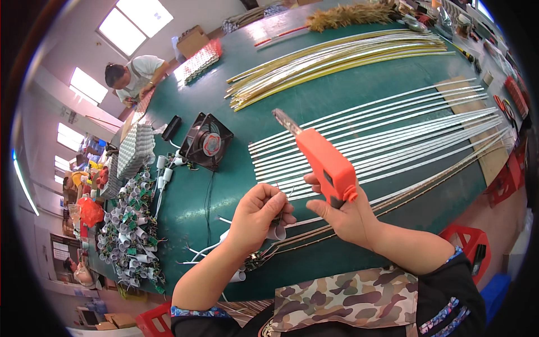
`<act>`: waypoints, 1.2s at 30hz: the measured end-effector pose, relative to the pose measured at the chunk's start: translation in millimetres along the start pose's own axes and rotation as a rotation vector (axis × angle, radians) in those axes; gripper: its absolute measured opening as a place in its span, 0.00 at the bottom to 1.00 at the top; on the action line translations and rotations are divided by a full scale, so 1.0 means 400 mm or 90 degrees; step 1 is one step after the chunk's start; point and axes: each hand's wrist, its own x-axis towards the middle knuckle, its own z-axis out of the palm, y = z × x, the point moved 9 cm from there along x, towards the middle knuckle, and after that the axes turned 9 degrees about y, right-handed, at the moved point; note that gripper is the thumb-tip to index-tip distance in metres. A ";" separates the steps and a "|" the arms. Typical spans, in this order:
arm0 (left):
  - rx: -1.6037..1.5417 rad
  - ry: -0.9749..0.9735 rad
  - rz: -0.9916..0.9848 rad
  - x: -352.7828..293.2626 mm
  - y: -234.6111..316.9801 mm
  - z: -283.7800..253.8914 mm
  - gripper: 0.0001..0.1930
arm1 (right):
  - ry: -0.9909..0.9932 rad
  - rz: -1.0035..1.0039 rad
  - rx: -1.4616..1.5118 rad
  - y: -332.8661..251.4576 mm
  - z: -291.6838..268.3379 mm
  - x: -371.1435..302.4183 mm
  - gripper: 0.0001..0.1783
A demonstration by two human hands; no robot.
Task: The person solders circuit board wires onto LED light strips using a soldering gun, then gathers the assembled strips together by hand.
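At centre, the left hand (261,210) pinches thin wires (290,192); the right hand (348,219), half-curled, grips an orange tool (327,160), tip (287,122) toward upper left. The wires are best steadied, tip clear of the pinch.

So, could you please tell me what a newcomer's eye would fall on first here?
Most likely the bright orange-red tool raised in the right hand, near the middle of the view. Next might come the long white strips across the green table's right half, then the jumbled heap of pale cylinders along its left edge.
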 end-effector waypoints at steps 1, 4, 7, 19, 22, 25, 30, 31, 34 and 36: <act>-0.005 -0.021 0.003 -0.001 0.004 0.008 0.08 | -0.005 -0.033 -0.003 -0.007 0.012 0.000 0.45; -0.004 -0.028 -0.027 -0.006 -0.011 0.028 0.08 | -0.013 -0.096 -0.003 -0.025 0.036 -0.010 0.43; 0.001 -0.093 -0.048 -0.025 -0.018 0.057 0.08 | -0.022 -0.030 -0.010 -0.014 0.042 -0.021 0.42; 0.738 0.275 0.554 -0.176 0.433 -0.145 0.05 | 0.019 -0.035 0.068 -0.062 -0.019 -0.020 0.20; 0.822 0.156 0.421 -0.071 0.326 -0.177 0.05 | -0.067 -0.068 0.089 -0.086 -0.022 -0.017 0.25; 0.696 0.072 0.123 0.047 0.135 -0.232 0.10 | -0.045 0.039 0.205 -0.053 -0.026 -0.028 0.26; 0.547 -0.023 -0.085 0.101 -0.027 -0.245 0.10 | -0.097 0.204 0.154 0.017 -0.011 -0.055 0.21; 0.554 -0.030 -0.074 0.106 -0.027 -0.242 0.10 | -0.108 0.197 0.128 0.021 -0.007 -0.058 0.20; 0.564 -0.043 -0.068 0.113 -0.027 -0.232 0.09 | -0.156 0.181 0.035 0.035 0.010 -0.067 0.20; 0.581 -0.048 -0.066 0.118 -0.029 -0.225 0.08 | -0.162 0.114 -0.005 0.030 0.021 -0.064 0.21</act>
